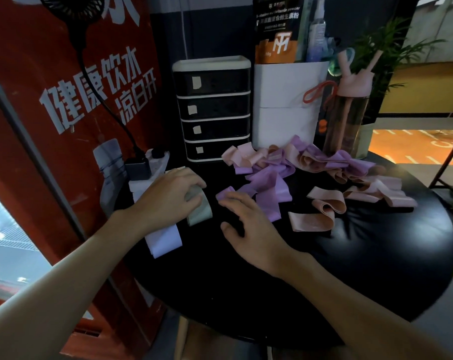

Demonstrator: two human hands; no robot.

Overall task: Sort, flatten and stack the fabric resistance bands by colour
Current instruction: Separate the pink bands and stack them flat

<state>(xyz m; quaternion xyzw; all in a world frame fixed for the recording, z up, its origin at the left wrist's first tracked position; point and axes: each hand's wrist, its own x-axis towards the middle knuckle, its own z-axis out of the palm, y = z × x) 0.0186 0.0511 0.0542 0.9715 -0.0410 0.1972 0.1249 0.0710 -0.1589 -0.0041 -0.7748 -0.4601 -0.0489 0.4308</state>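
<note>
We see the left hand (168, 194) at the left side of the table, with its fingers bent over the upper end of a grey-green band (200, 209) and gripping it. This band stands up in a loose curve below the fingers. Under the wrist of the same hand lies a pale white band (165, 240), flat, and its near end comes out toward us.

The right hand (248, 224) is relaxed and holds nothing. Its fingers are spread, and the fingertips (226, 201) rest at the folded end of a purple band (267, 193), which lies crumpled just beside the grey-green one, not touching it as far as we can tell.

To the right of the purple band there are several pink bands (321, 211), curled and lying separately. Further back a mixed heap of pink and purple bands (311, 157) is spread across the black round table (376, 268).

Behind the heap stand a small drawer unit (212, 110) with four dark drawers, a white container (285, 100) and a pink bottle (347, 113). A power strip (152, 162) lies at the left back edge, close to a red banner (64, 100).
</note>
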